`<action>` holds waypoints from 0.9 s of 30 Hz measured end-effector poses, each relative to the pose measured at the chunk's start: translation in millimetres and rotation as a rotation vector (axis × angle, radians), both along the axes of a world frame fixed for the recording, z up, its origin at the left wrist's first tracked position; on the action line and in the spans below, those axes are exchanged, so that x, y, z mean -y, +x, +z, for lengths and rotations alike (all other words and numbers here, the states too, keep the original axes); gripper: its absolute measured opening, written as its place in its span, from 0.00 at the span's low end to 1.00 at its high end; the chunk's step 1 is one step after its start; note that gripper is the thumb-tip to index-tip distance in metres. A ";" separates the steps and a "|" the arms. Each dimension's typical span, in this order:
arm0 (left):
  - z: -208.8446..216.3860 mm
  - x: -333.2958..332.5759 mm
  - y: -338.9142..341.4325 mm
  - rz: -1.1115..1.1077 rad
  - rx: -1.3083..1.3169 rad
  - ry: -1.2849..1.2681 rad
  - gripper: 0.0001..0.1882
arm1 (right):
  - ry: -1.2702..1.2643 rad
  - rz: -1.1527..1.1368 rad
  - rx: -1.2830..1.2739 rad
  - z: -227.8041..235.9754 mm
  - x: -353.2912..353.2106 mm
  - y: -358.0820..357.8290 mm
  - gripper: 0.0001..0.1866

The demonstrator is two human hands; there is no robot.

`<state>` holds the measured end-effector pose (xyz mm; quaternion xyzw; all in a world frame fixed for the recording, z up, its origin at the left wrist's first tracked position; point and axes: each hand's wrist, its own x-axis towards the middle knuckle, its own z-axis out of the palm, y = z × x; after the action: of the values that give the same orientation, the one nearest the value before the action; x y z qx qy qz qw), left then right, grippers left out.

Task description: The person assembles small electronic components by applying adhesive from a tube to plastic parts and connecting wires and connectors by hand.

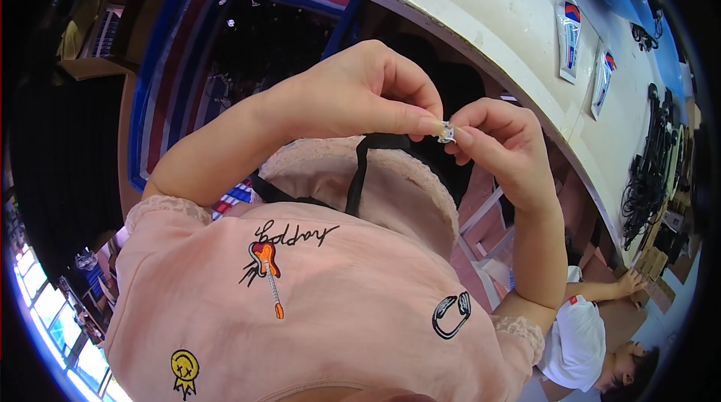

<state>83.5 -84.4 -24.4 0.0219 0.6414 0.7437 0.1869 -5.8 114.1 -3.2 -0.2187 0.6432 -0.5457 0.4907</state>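
Note:
Between my two hands, above my lap, is a small shiny silver-and-white piece (447,133), too small to name with certainty. The thumb and forefinger of my left hand (357,98) pinch it from one side. From the other side, my right hand (505,139) grips it with thumb and fingertips. Both hands are closed, their fingertips almost meeting and covering part of the piece. A black strap (362,173) lies across the pink cloth below them.
Beyond my hands runs a white table (496,7) with a tube (569,40), a second tube (602,83) and black cables (647,173). Left stands a striped woven bag (169,94) with dark contents, near a cardboard box (139,34). A person in white (574,346) reaches toward cardboard pieces.

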 end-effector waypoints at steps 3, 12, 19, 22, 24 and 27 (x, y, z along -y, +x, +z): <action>-3.0 -4.4 1.1 0.069 0.043 0.096 0.06 | -0.046 -0.014 -0.003 -6.3 -0.9 5.5 0.06; -0.1 -4.4 -4.1 0.032 0.022 -0.001 0.06 | -0.348 -0.148 -0.685 -30.6 -2.8 11.2 0.08; -6.8 -7.4 -2.8 0.026 -0.004 0.064 0.05 | -0.305 -0.235 -0.712 -32.1 -0.5 12.2 0.08; -12.5 -12.6 -3.0 0.094 -0.009 0.032 0.05 | -0.338 -0.253 -0.877 -36.1 -5.2 12.6 0.08; -16.3 -15.8 -2.6 0.147 -0.009 -0.010 0.05 | -0.294 -0.302 -0.882 -35.2 -7.2 18.3 0.09; -25.4 -21.9 -0.9 0.236 -0.023 0.032 0.05 | -0.305 -0.282 -1.092 -34.7 -2.3 22.2 0.10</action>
<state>82.6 -62.6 -49.8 -0.0421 0.6296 0.7705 0.0903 16.4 116.4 -38.0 -0.4488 0.7401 -0.5002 -0.0264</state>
